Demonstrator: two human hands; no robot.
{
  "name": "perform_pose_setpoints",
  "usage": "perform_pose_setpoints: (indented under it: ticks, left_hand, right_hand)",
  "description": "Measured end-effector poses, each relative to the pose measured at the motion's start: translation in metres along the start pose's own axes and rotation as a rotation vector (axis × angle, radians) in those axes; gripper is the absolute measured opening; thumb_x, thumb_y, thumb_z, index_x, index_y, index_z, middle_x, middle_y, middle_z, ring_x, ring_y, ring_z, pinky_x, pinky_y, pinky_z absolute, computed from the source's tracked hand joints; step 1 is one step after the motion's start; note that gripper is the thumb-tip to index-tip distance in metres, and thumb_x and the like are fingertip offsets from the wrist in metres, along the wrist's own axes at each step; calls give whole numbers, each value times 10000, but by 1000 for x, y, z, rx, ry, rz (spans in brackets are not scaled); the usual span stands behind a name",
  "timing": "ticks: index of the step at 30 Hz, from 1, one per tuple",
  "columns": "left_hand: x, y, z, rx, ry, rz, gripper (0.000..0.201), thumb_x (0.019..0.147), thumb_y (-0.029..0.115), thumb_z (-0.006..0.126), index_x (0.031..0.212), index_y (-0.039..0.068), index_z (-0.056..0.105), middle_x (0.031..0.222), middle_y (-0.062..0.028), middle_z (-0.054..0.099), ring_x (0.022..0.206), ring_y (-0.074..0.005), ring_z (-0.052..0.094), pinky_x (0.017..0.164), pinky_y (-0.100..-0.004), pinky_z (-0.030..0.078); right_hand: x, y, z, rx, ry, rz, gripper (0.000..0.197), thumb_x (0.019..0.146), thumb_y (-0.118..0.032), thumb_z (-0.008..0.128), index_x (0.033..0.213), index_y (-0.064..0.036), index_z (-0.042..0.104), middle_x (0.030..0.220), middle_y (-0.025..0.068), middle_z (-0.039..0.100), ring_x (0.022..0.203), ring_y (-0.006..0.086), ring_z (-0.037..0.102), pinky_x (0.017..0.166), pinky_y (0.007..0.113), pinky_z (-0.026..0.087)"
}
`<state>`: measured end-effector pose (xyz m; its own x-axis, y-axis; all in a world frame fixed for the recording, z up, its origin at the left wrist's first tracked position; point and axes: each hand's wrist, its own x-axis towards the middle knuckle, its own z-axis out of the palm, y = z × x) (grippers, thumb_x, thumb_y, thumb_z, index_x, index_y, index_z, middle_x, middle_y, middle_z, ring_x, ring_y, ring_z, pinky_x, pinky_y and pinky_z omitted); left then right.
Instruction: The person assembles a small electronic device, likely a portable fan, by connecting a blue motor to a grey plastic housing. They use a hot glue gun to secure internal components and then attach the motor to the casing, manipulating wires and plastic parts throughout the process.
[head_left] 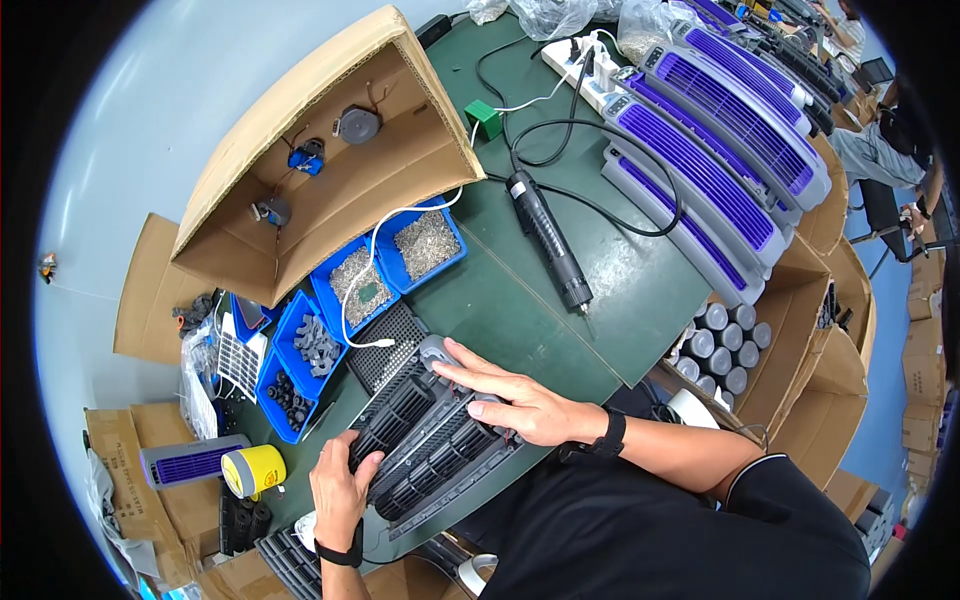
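A dark grey fan housing (437, 446) with two long black slatted fan wheels (393, 425) lies slanted at the near edge of the green table. My left hand (342, 482) grips its left side, thumb and fingers closed around the edge by one fan wheel. Across the housing's far end lies my right hand (527, 402), its fingers stretched out and apart over the grey end piece. The parts under the right palm are hidden. Beyond the housing sits a dark perforated panel (388, 345), partly covered by it. A black electric screwdriver (548, 238) rests farther off on the table.
Blue bins (425, 245) of screws and small parts stand left of the housing, beneath a tipped cardboard box (330, 190) holding small motors. Finished-looking grey-and-purple fan units (700, 165) line the right. A carton of round motors (722, 345) and a yellow tub (253, 470) flank me.
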<state>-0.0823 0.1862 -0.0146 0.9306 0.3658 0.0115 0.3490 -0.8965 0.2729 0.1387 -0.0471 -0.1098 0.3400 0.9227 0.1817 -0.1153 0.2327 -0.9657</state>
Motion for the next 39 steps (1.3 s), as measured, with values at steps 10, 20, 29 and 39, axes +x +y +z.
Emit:
perform_pose_setpoints:
  ticks: [10,20,29,39]
  left_hand:
    - [2,-1,3,-18,13,24,411,917,282,814,1170,3,648,976,-194,690,863,-402,681,735,-462,543]
    - [7,0,8,-98,89,-16,407,853,263,881,1082,-14,692,917,-194,727,789,-386,708,686,-428,558]
    - [13,-7,20,-116,130,-10,421,817,294,909,1014,-25,719,834,-195,738,709,-359,712,663,-409,562]
    - [19,-8,13,-19,113,86,459,826,379,883,1026,7,703,832,-148,718,689,-330,688,635,-423,553]
  right_hand:
    - [0,1,0,-2,4,-23,617,1106,-230,531,1669,-70,338,1785,210,77,1658,315,60,1309,424,118]
    - [1,1,-3,-10,27,-24,790,1031,-172,618,1698,-77,206,1779,197,124,1652,313,108,1319,407,144]
    - [1,-5,-12,6,-45,78,946,953,-116,726,1701,-70,148,1780,187,123,1648,293,98,1313,391,155]
    - [3,-13,-18,-27,-86,112,943,956,-94,715,1702,-59,140,1784,184,119,1630,274,163,1293,373,196]
